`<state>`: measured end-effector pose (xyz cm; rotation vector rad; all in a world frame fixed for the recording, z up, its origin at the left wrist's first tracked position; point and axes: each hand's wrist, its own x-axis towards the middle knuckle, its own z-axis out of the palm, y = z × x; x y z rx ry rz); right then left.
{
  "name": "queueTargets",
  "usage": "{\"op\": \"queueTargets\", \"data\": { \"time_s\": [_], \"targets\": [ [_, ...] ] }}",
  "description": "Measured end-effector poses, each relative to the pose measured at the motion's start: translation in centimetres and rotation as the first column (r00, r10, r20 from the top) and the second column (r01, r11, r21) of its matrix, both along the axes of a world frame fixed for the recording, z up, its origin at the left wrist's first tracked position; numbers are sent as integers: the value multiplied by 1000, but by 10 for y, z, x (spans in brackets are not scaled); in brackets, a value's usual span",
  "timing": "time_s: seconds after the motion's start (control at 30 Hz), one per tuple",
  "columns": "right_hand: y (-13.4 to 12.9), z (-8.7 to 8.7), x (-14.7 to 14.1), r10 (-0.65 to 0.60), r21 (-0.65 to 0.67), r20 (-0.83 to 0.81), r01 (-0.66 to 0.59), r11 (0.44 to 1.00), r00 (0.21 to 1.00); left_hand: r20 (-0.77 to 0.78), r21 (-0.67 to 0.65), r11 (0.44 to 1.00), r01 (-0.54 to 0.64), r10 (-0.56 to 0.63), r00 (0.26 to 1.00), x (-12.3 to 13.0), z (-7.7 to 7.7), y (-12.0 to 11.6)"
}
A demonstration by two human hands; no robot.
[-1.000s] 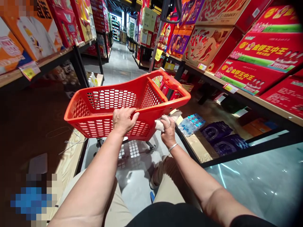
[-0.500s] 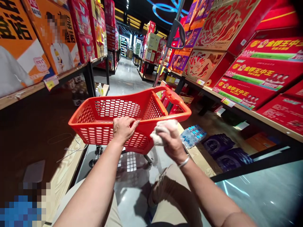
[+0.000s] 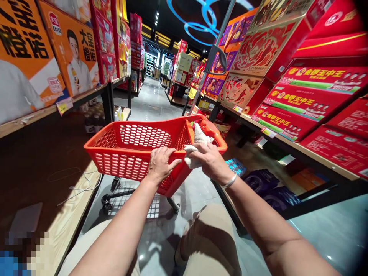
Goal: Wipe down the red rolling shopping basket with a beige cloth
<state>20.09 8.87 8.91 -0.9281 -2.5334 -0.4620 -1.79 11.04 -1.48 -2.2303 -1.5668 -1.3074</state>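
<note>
A red plastic shopping cart [image 3: 120, 166] stands crosswise in front of my knees, its basket perforated and bare inside where I can see. My left hand [image 3: 161, 164] grips the near rim, fingers curled over the edge and thumb pointing right. To its right, my right hand [image 3: 211, 159] holds a bunched white cloth [image 3: 198, 134] against the rim at the handle end. Part of the cloth stands up above the fingers and part hangs below. The red handle [image 3: 211, 130] lies just beyond the cloth, partly covered by it.
Shelves stacked with orange boxes [image 3: 77, 53] flank me on the left; red boxes [image 3: 287, 115] fill those on the right. A grey pole [image 3: 215, 42] slants up behind the handle. Bottled-water packs [image 3: 235, 166] sit low at right. A thin white cable [image 3: 83, 186] crosses the left low shelf.
My right hand has brought the cloth from the basket's outer side up to the rim near the handle. My left hand has slid right along the rim. The view has shifted slightly.
</note>
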Motion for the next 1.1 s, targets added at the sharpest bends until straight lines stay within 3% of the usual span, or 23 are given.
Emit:
{"op": "queueTargets", "data": {
  "time_s": [0.17, 0.27, 0.4, 0.53, 0.6, 0.77, 0.87, 0.93, 1.0, 1.1],
  "targets": [
    [11, 38, 58, 40, -63, -161, -51, 997, 986, 37, 0, 997, -78, 78, 996, -5, 3, 0],
    [12, 45, 80, 48, -102, -331, -86, 991, 942, 71, 57, 995, -80, 76, 995, -5, 5, -3],
    [-11, 41, 73, 117, -238, -403, -227, 944, 908, 38, 171, 983, 72, -79, 996, 1, 10, -11],
    [-16, 40, 68, 165, -277, -419, -298, 913, 893, 40, 105, 982, 159, -164, 986, 7, 13, -15],
    [4, 40, 73, 158, -283, -428, -298, 911, 890, 72, 68, 986, 150, -155, 985, 6, 14, -14],
    [83, 34, 80, 100, -204, -542, -246, 947, 835, 102, 74, 983, 165, -172, 980, 2, 13, -10],
    [105, 32, 76, 23, -205, -646, -202, 958, 763, 107, 95, 979, 178, -188, 976, 1, 12, -9],
    [99, 34, 75, -7, -226, -658, -189, 956, 753, 119, 104, 980, 168, -179, 977, 1, 12, -10],
    [84, 37, 75, 5, -287, -606, -224, 931, 796, 132, 110, 981, 160, -174, 976, 1, 12, -12],
    [69, 46, 73, 7, -437, -581, -319, 841, 814, 150, 101, 980, 172, -186, 971, -1, 12, -16]
  ]
}}
